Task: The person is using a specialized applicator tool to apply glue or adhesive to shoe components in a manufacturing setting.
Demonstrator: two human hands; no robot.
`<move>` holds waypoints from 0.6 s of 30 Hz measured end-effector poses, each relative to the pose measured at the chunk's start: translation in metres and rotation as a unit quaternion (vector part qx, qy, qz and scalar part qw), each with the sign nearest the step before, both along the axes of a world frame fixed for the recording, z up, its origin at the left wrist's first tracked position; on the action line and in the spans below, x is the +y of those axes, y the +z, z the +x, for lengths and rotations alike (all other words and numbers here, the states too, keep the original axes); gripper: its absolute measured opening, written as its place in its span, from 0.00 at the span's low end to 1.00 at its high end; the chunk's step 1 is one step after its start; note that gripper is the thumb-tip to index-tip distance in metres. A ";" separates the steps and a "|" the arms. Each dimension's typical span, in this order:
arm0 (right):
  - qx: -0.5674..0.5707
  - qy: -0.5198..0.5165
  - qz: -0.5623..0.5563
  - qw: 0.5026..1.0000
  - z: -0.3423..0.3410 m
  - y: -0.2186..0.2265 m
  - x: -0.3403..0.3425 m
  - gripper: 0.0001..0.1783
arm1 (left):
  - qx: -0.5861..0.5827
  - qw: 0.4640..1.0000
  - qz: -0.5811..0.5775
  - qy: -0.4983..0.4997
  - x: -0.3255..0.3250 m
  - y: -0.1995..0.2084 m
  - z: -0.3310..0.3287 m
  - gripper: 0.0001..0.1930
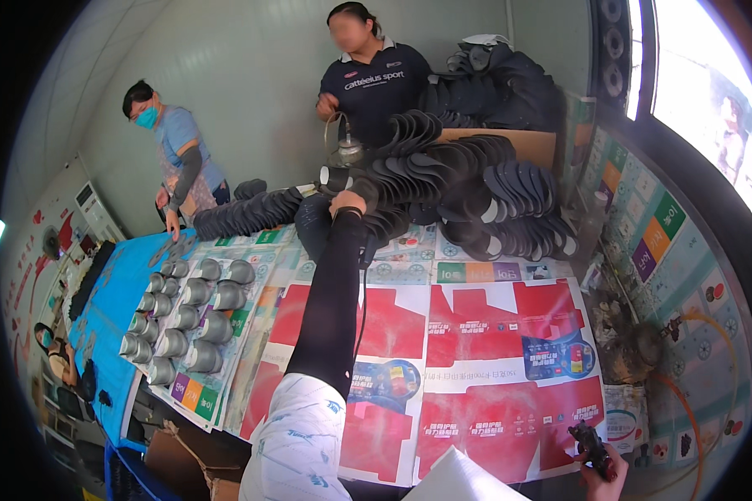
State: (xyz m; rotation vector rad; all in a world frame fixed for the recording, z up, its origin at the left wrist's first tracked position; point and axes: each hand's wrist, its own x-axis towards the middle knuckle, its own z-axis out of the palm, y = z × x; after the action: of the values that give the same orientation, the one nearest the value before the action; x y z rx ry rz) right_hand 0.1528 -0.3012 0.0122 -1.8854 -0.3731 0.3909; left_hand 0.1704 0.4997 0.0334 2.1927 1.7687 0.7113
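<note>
A: Head view, starting at the left: what lies on the table?

B: Rows of grey metal cans lie on their sides on flattened printed cartons, beside a blue sheet. Behind them a person in a blue mask leans a hand on the table.

A: And the wearer's left hand?

B: It reaches far across, arm in a black sleeve, and touches the big heap of dark shoe soles at the far edge of the table. How far the fingers close cannot be told. A second person in a dark shirt stands just behind the heap.

A: The right hand?

B: Low at the near right corner, over the red cartons, it is wrapped around a small black tool.
</note>
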 end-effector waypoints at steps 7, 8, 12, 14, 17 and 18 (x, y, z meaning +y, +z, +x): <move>-0.059 0.014 0.012 0.998 -0.002 -0.010 -0.013 0.14 | -0.044 0.982 0.174 -0.065 -0.064 0.067 -0.080 0.07; -0.074 0.027 0.001 0.997 -0.002 -0.013 -0.015 0.15 | -0.064 0.967 0.219 -0.116 -0.082 0.082 -0.099 0.06; -0.045 0.010 0.047 0.998 -0.005 -0.026 -0.014 0.14 | -0.147 0.916 0.247 -0.281 -0.190 0.121 -0.196 0.11; -0.052 0.025 0.039 0.998 -0.008 -0.026 -0.015 0.14 | -0.199 0.879 0.250 -0.355 -0.257 0.127 -0.255 0.15; -0.055 0.045 0.041 0.997 -0.016 -0.023 -0.018 0.15 | -0.211 0.910 0.090 -0.345 -0.359 0.119 -0.357 0.26; -0.066 0.040 0.039 0.996 -0.018 -0.021 -0.018 0.16 | -0.262 0.896 0.005 -0.359 -0.382 0.112 -0.380 0.31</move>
State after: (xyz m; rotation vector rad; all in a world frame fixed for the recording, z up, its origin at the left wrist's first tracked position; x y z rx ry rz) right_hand 0.1351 -0.3196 -0.0091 -1.8297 -0.5474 0.3014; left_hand -0.2098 0.1173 0.1458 2.1399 0.6220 0.9721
